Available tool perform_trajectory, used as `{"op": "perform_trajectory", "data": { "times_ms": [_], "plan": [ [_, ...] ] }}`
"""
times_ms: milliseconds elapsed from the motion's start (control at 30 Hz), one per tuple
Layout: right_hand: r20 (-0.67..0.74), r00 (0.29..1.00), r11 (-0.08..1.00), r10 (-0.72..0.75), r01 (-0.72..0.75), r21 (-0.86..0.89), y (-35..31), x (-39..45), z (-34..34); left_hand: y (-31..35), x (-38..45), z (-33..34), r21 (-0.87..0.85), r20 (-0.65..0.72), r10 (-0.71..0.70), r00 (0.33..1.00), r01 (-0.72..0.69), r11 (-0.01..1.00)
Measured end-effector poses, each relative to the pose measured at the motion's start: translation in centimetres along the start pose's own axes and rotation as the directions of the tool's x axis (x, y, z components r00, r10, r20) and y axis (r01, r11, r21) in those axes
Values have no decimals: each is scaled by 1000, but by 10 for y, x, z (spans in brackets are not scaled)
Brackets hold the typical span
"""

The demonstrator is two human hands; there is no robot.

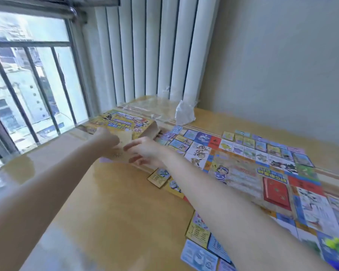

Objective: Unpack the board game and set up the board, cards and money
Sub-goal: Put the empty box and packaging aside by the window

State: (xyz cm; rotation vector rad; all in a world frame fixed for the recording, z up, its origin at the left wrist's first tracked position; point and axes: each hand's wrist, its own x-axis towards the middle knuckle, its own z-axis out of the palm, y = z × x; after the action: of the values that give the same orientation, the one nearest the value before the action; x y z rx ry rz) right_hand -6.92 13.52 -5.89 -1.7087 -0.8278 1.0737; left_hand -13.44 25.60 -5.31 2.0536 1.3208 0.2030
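Note:
The yellow game box [123,121] lies at the far left of the table, by the window. My left hand [106,136] reaches to its near end. Blur and the back of the hand hide its fingers. My right hand [145,151] is close beside it, fingers and thumb spread apart at the edge of some tan and pale purple paper sheets [115,156] lying under both hands. The colourful board [243,169] lies unfolded on the right, with a red card deck [276,192] on its middle. Several cards [159,178] lie along the board's left edge.
Clear plastic wrap [155,106] and a crumpled white bag [184,114] lie at the back of the table [106,212], against the blinds. More cards [198,231] lie at the board's near left corner. Small coloured pieces [335,244] show at the lower right. The window is on the left.

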Motion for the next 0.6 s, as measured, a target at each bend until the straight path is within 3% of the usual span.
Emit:
{"op": "perform_trajectory", "data": {
  "times_ms": [133,233,400,500,533,600],
  "plan": [
    [-256,964,968,-70,128,216,-13,-6,-24,22,-9,-3,-358,-84,102,991,-126,925],
    [-429,901,953,-66,184,241,-17,-19,-68,63,-33,13,-476,13,245,969,-210,854],
    [-538,841,977,-54,157,146,6,-89,-165,136,-65,72,-473,247,510,824,-357,806],
    [-557,830,991,-1,77,113,32,-147,-218,183,-95,116,-461,282,603,746,-446,767],
    [-604,797,986,23,82,146,41,-164,-236,198,-104,131,-476,293,621,727,-453,754],
    [-743,664,975,84,100,199,67,-199,-277,228,-122,161,-501,322,646,692,-454,737]
  ]
}}
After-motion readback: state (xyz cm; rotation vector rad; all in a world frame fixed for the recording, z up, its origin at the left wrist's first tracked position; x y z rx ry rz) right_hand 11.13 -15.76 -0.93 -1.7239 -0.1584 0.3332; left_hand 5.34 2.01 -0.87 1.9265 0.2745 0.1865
